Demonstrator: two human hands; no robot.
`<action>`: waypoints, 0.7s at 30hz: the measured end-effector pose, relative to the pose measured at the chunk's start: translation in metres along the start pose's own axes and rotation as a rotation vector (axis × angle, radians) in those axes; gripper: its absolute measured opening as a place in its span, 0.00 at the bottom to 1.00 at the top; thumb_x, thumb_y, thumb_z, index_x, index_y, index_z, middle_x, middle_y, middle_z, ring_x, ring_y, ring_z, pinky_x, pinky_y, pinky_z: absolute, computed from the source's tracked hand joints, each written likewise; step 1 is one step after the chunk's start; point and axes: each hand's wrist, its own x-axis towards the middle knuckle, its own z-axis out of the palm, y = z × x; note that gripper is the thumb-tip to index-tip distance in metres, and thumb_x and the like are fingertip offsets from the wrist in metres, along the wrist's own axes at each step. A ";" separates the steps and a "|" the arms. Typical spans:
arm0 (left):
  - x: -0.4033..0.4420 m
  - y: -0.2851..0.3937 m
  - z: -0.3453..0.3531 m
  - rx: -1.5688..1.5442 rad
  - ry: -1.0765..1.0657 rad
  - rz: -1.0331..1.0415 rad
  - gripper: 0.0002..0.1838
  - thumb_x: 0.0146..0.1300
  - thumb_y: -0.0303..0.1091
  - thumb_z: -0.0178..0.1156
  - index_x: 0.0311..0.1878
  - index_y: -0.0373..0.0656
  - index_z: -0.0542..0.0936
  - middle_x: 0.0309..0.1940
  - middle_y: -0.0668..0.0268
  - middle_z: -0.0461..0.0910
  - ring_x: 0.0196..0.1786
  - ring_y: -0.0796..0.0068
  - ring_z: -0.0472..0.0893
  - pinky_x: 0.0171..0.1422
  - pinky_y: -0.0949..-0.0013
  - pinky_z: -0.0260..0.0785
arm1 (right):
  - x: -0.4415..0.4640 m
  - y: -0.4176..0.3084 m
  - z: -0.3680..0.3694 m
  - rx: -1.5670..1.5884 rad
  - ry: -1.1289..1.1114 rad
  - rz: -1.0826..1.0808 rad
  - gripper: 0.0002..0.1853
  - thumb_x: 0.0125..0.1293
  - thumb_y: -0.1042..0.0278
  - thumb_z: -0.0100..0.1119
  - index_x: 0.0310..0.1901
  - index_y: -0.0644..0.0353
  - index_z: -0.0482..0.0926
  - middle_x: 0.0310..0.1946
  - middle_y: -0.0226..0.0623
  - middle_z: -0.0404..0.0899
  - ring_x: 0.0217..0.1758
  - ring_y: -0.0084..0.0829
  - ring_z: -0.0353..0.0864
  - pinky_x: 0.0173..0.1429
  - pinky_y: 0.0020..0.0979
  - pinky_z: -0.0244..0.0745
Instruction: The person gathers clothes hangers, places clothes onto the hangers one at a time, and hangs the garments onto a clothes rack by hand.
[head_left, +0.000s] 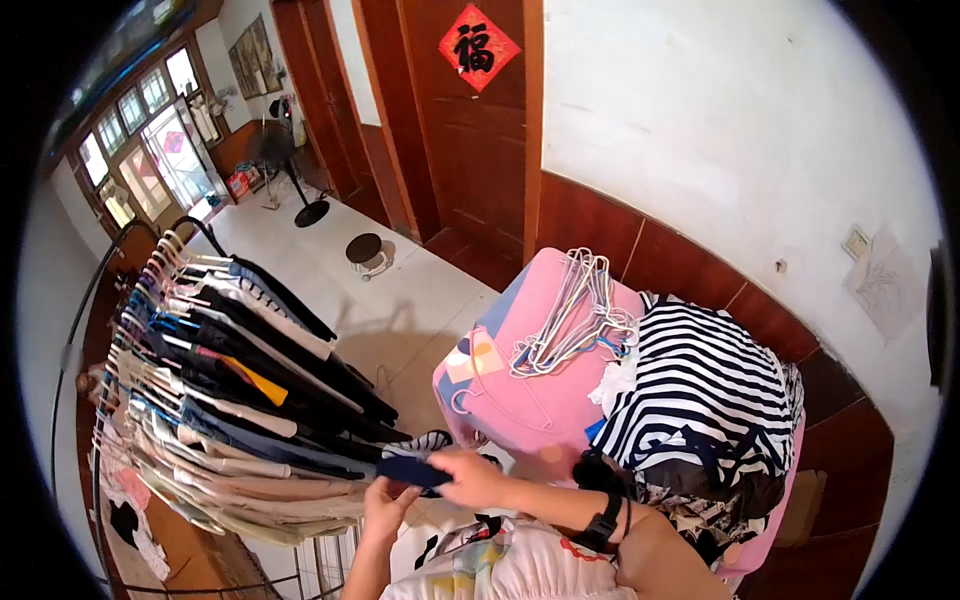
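Observation:
A small dark navy piece of folded cloth (410, 471) is stretched between my two hands, low in the middle of the head view. My left hand (386, 508) pinches its lower left side. On the right end, my right hand (472, 478) has its fingers closed over the cloth. What kind of garment it is I cannot make out. Just behind it shows a grey-and-white striped item (425, 443). Close to my left hand hang the lower ends of clothes (300, 490) on the rack.
A metal rack (97, 470) full of hung clothes stands on the left. To the right, a pink-covered table (500, 400) bears several wire hangers (575, 325) and a heap with a striped garment (690, 385). A round stool (366, 250) and a standing fan (290, 170) are farther back.

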 end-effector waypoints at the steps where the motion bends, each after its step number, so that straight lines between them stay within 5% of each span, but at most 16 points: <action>1: 0.013 -0.024 -0.008 0.203 0.048 -0.005 0.22 0.55 0.21 0.63 0.53 0.38 0.71 0.52 0.56 0.75 0.55 0.67 0.76 0.56 0.65 0.69 | 0.001 0.003 0.001 0.031 -0.139 -0.012 0.15 0.48 0.78 0.55 0.41 0.65 0.75 0.29 0.47 0.77 0.35 0.50 0.78 0.41 0.41 0.72; 2: 0.015 -0.029 -0.002 0.209 0.044 -0.005 0.22 0.55 0.21 0.63 0.53 0.38 0.71 0.52 0.56 0.75 0.55 0.67 0.76 0.56 0.65 0.69 | 0.002 0.004 0.001 0.062 -0.279 -0.026 0.14 0.48 0.78 0.54 0.40 0.65 0.75 0.29 0.48 0.76 0.35 0.51 0.77 0.41 0.41 0.71; 4: 0.022 -0.039 0.004 0.676 0.497 0.366 0.18 0.52 0.16 0.59 0.49 0.36 0.73 0.43 0.58 0.78 0.46 0.69 0.78 0.50 0.68 0.71 | 0.000 0.007 0.000 0.147 -0.432 -0.084 0.14 0.47 0.78 0.53 0.39 0.65 0.74 0.29 0.51 0.75 0.36 0.52 0.77 0.40 0.43 0.69; 6: 0.017 -0.006 0.032 0.520 0.567 0.463 0.15 0.52 0.16 0.57 0.45 0.34 0.76 0.34 0.60 0.79 0.41 0.72 0.78 0.49 0.70 0.70 | 0.001 0.014 -0.009 0.178 -0.466 -0.070 0.13 0.47 0.77 0.53 0.39 0.66 0.73 0.29 0.52 0.74 0.35 0.52 0.77 0.38 0.42 0.69; 8: 0.023 -0.022 0.026 0.400 0.310 0.371 0.12 0.53 0.17 0.56 0.42 0.34 0.78 0.33 0.61 0.80 0.40 0.73 0.78 0.49 0.71 0.69 | 0.002 0.029 -0.025 0.185 -0.465 0.059 0.13 0.48 0.77 0.54 0.39 0.66 0.73 0.30 0.52 0.75 0.35 0.51 0.77 0.38 0.40 0.70; 10: 0.019 -0.014 0.034 0.291 0.295 0.267 0.13 0.54 0.17 0.54 0.43 0.34 0.79 0.36 0.65 0.81 0.40 0.74 0.78 0.49 0.72 0.69 | 0.005 0.047 -0.053 0.190 -0.404 0.121 0.16 0.50 0.75 0.57 0.44 0.64 0.76 0.33 0.43 0.80 0.35 0.32 0.80 0.39 0.33 0.72; 12: 0.020 -0.015 0.035 -0.250 0.282 -0.032 0.15 0.55 0.16 0.52 0.44 0.33 0.81 0.37 0.69 0.82 0.38 0.76 0.79 0.47 0.74 0.70 | 0.005 0.069 -0.086 0.283 -0.292 0.150 0.15 0.55 0.72 0.61 0.46 0.63 0.77 0.32 0.35 0.80 0.36 0.25 0.79 0.42 0.29 0.74; 15: 0.004 -0.014 0.037 -0.199 0.085 -0.108 0.15 0.57 0.18 0.52 0.47 0.32 0.81 0.38 0.69 0.82 0.38 0.80 0.78 0.45 0.75 0.69 | 0.005 0.172 -0.117 0.880 -0.120 0.554 0.13 0.60 0.68 0.63 0.45 0.63 0.79 0.36 0.32 0.81 0.37 0.25 0.79 0.42 0.27 0.76; 16: -0.002 -0.021 0.035 -0.086 -0.011 -0.149 0.15 0.58 0.19 0.53 0.49 0.33 0.81 0.39 0.69 0.82 0.37 0.81 0.77 0.45 0.75 0.69 | 0.001 0.201 -0.135 0.366 0.245 0.591 0.12 0.62 0.67 0.62 0.47 0.59 0.79 0.33 0.31 0.80 0.33 0.24 0.78 0.34 0.26 0.74; 18: -0.009 -0.025 0.044 0.065 -0.104 -0.205 0.13 0.59 0.20 0.52 0.45 0.33 0.82 0.36 0.70 0.83 0.38 0.80 0.79 0.48 0.76 0.69 | -0.003 0.238 -0.184 0.410 0.726 0.845 0.09 0.61 0.71 0.60 0.43 0.59 0.80 0.27 0.28 0.79 0.24 0.22 0.75 0.27 0.25 0.72; 19: -0.011 -0.038 0.044 0.048 -0.110 -0.215 0.12 0.62 0.24 0.54 0.47 0.33 0.82 0.37 0.72 0.82 0.40 0.81 0.77 0.48 0.77 0.66 | -0.019 0.303 -0.204 0.167 0.825 0.834 0.08 0.60 0.71 0.60 0.40 0.60 0.79 0.26 0.28 0.78 0.23 0.23 0.74 0.27 0.27 0.71; 20: -0.028 0.040 0.070 0.376 -0.264 -0.294 0.23 0.66 0.39 0.54 0.62 0.39 0.74 0.55 0.54 0.77 0.61 0.58 0.74 0.66 0.62 0.64 | -0.032 0.326 -0.227 0.002 0.917 0.803 0.09 0.58 0.70 0.62 0.40 0.60 0.77 0.27 0.30 0.78 0.23 0.24 0.73 0.26 0.29 0.68; 21: -0.042 0.068 0.087 0.435 -0.236 -0.337 0.22 0.67 0.38 0.52 0.62 0.38 0.74 0.55 0.54 0.77 0.61 0.58 0.74 0.66 0.62 0.64 | -0.039 0.354 -0.240 0.034 1.133 0.850 0.09 0.58 0.70 0.63 0.40 0.59 0.76 0.26 0.30 0.77 0.23 0.24 0.72 0.26 0.29 0.66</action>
